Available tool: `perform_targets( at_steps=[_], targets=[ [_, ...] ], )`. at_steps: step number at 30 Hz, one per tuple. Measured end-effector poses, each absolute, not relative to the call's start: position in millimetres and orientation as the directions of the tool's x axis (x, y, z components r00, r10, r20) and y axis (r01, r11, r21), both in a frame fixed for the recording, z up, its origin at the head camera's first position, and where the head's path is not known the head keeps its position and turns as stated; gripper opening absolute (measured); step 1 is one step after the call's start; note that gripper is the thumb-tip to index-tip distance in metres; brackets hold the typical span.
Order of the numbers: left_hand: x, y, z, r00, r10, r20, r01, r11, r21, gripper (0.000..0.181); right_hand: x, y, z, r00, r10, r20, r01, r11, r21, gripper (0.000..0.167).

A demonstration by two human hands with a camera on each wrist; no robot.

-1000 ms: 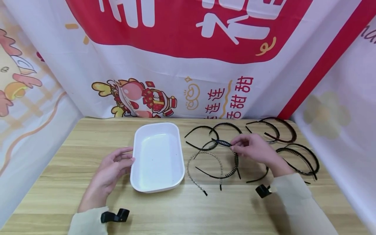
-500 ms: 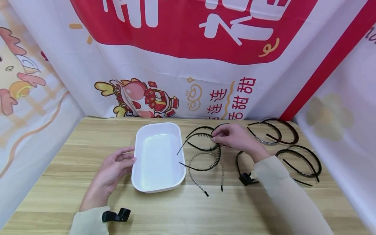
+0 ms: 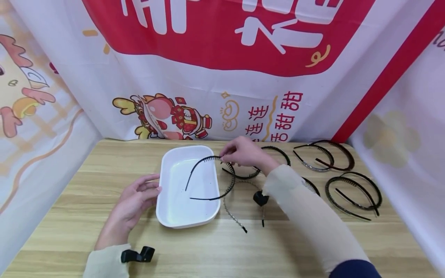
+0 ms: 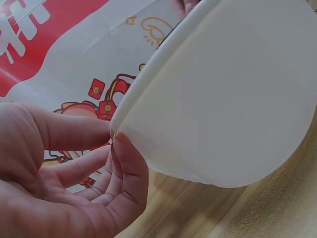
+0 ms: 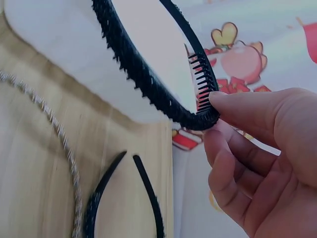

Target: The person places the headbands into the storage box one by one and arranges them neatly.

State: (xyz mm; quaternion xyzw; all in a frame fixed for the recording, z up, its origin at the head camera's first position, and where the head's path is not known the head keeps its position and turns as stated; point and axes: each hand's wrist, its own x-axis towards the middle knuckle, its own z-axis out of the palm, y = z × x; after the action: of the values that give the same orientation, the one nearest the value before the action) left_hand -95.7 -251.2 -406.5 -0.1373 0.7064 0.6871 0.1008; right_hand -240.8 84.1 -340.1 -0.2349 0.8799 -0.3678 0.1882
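My left hand (image 3: 137, 197) pinches the left rim of a white plastic tray (image 3: 174, 210) between thumb and index finger, as the left wrist view confirms on the tray (image 4: 223, 99). The tray stands on the table. A black toothed headband (image 5: 136, 72) is pinched at its curved top by the thumb and fingers of my right hand (image 3: 244, 152). In the head view its two ends reach over the inside of the tray, and its curve crosses the right rim. Whether it touches the tray, I cannot tell.
Beside the tray lies a silver beaded headband (image 3: 230, 213), partly hidden by the right arm. Black headbands (image 3: 283, 151) lie behind the right hand. Further right are a dark brown headband (image 3: 350, 158), a black one with a silver part (image 3: 314, 168) and overlapping black ones (image 3: 377, 193). Cloth walls surround the wooden table.
My right hand has carried the black headband left, from among the others to over the tray. My left hand has stayed on the tray's rim.
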Motion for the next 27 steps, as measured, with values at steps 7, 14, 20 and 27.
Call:
perform_targets(
  at_steps=[7, 14, 20, 27],
  targets=[
    [-95.6, -251.1, -405.1, -0.937, -0.073, -0.342, -0.345, 0.026, 0.938, 0.064, -244.2, 47.9, -340.7, -0.795, -0.595, -0.12, -0.356, 0.617, -0.702, 0.016],
    [-96.6, -246.1, -403.9, -0.937, -0.103, -0.333, -0.34, 0.064, 0.938, 0.061, -242.8, 24.9, -349.5, -0.791, -0.604, -0.103, -0.366, 0.601, -0.71, 0.009],
    [-96.9, -244.7, -404.6, -0.938, -0.105, -0.329, -0.337, 0.065, 0.939, 0.059, -239.4, 11.7, -355.8, -0.814, -0.57, -0.114, -0.328, 0.612, -0.719, 0.008],
    [-95.9, -246.5, -407.8, -0.938, -0.107, -0.328, -0.332, 0.023, 0.943, 0.06, -239.4, -0.8, -361.0, -0.821, -0.56, -0.115, -0.305, 0.6, -0.74, 0.007]
  ],
)
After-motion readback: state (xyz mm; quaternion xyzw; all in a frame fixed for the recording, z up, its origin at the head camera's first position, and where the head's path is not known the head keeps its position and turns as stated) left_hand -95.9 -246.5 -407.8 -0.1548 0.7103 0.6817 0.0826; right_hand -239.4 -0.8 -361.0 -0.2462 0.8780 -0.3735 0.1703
